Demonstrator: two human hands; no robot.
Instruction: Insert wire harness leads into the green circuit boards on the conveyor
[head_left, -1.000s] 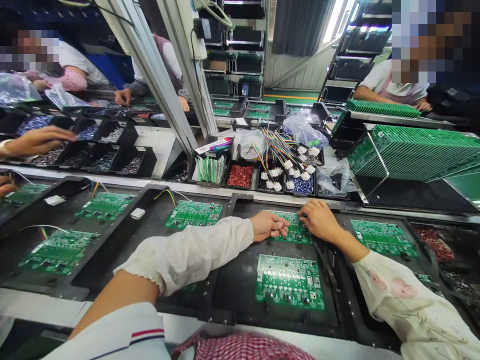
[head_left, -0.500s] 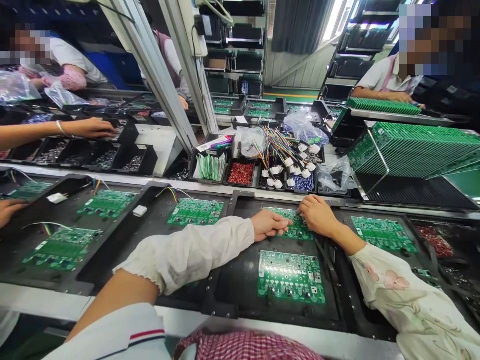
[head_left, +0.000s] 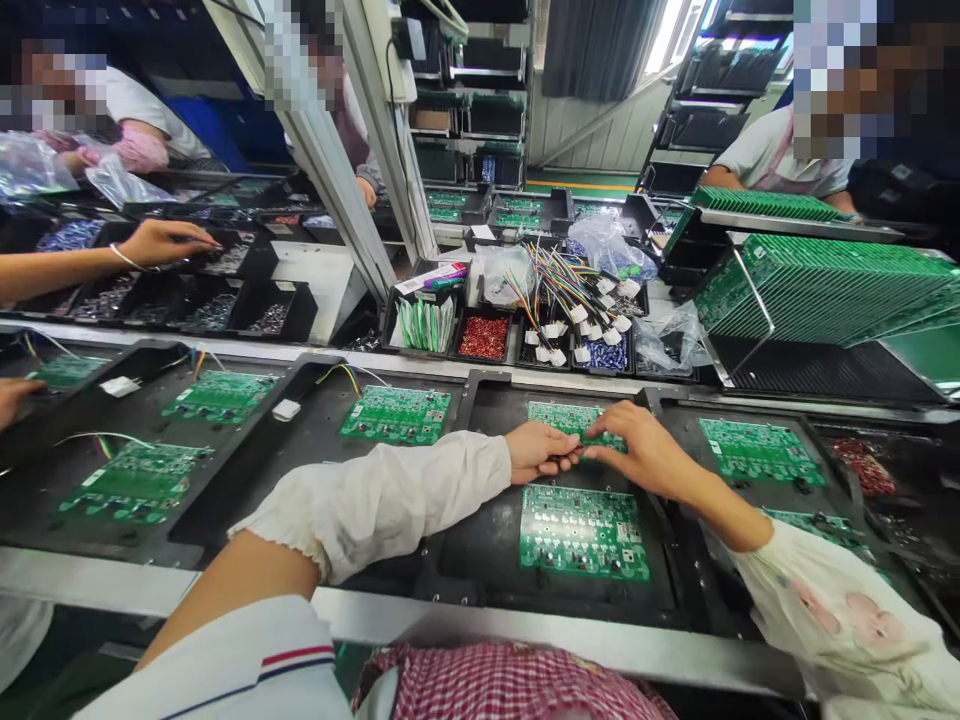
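Note:
My left hand (head_left: 538,453) lies on the black carrier tray (head_left: 480,540), fingers curled together at the lower left corner of a green circuit board (head_left: 566,418). My right hand (head_left: 637,450) rests on the same board from the right, its fingertips pinched and meeting those of the left hand. What the fingers hold, if anything, is too small to make out. A second green circuit board (head_left: 583,518) lies just below both hands in the same tray.
Bins of red parts (head_left: 484,337), green parts (head_left: 425,325) and coloured wire leads (head_left: 566,300) stand behind the tray. A rack of green boards (head_left: 817,295) is at right. More boards (head_left: 396,414) sit in trays to the left. A co-worker's hand (head_left: 154,243) reaches into bins at left.
My right hand slid from the board's upper right toward its lower left and now meets my left fingertips. The trays appear shifted slightly. The co-worker's hand at left moved further into the bins.

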